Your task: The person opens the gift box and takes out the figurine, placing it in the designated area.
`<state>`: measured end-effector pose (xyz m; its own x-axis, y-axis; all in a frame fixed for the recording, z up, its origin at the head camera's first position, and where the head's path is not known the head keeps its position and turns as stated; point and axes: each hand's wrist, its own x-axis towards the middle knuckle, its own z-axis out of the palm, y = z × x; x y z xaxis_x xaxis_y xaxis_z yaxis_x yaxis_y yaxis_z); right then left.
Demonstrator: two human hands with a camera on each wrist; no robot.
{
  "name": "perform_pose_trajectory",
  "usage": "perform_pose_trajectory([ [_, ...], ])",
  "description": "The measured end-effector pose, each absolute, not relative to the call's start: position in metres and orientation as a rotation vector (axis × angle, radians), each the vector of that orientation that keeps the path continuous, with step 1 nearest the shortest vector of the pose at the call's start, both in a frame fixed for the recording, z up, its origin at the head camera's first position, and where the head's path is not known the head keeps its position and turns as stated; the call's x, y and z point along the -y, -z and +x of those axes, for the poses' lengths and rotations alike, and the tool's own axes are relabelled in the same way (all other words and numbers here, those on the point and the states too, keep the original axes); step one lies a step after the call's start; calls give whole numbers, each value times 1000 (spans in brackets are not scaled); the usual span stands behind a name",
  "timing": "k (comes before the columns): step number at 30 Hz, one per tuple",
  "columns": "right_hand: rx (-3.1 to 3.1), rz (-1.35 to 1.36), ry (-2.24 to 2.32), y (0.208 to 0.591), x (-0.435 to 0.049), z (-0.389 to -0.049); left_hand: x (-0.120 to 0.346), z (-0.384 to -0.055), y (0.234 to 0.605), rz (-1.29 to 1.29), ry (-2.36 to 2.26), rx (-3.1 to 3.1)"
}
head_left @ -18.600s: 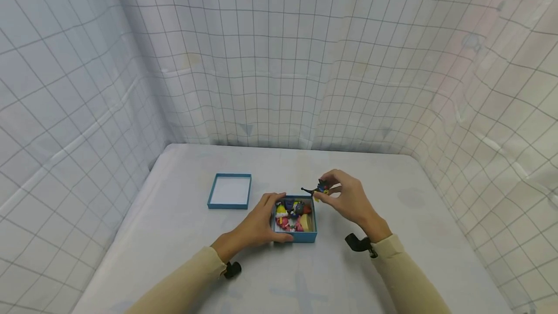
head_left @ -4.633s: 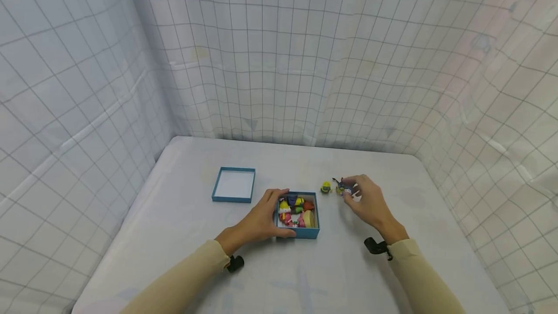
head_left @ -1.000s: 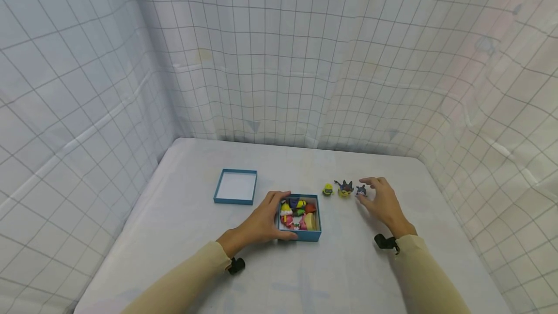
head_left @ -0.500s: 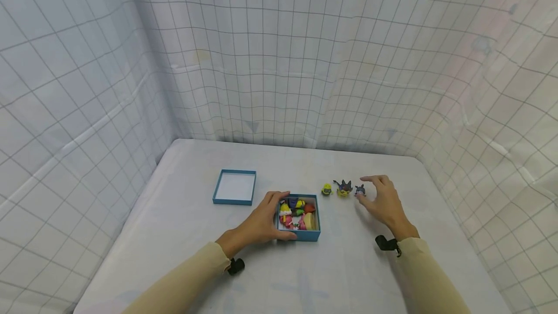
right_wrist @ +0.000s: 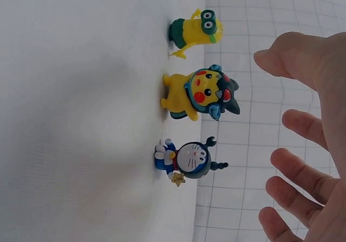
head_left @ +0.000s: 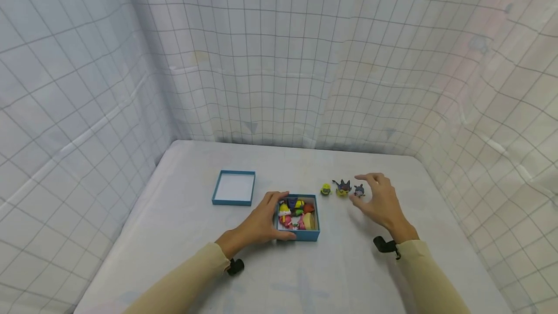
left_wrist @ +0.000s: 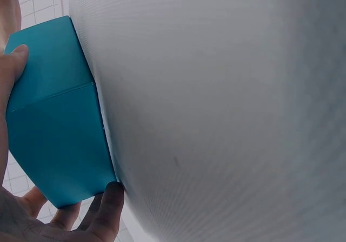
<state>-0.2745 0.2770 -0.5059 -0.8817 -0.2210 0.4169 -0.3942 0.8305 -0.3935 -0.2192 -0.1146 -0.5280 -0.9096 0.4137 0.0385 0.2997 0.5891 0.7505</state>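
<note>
My left hand [head_left: 257,222] grips a blue box [head_left: 305,236] full of small toy figurines [head_left: 298,212], its thumb on the near side and its fingers round the left and far sides. In the left wrist view the box [left_wrist: 59,139] shows its outer walls. My right hand [head_left: 383,202] holds nothing; thumb and fingers are spread around the Doraemon figurine [head_left: 359,191], apart from it. In the right wrist view the yellow Minion figurine [right_wrist: 197,31], the hooded Pikachu figurine [right_wrist: 200,93] and the Doraemon figurine stand upright in a row.
A blue-edged box lid [head_left: 234,188] lies at the back left with its white inside up. White cloth covers the table [head_left: 196,159]. Gridded white curtains [head_left: 279,62] hang at the back and both sides.
Since the oldest frame, Minion, Pikachu and Doraemon figurines have come to stand right of the box. In the last second my right hand shifted slightly left. My left hand stayed on the box.
</note>
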Motion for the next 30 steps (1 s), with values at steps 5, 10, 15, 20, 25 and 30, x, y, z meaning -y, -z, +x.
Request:
perform_pose_trajectory([
  [5, 2668, 489, -659, 501, -271, -270, 115, -219, 527, 608, -1215, -2677],
  [10, 2706, 515, -623, 494, -265, -264, 115, -219, 526, 616, -1213, -2678],
  [15, 2752, 538, -577, 484, -257, -257, 115, -219, 526, 604, -1211, -2673],
  [20, 2766, 602, -563, 478, -250, -253, 114, -221, 526, 598, -1209, -2676],
  [25, 2775, 670, -565, 474, -243, -250, 114, -222, 528, 603, -1197, -2693],
  [30, 2774, 729, -557, 473, -236, -245, 115, -221, 529, 590, -1197, -2696],
])
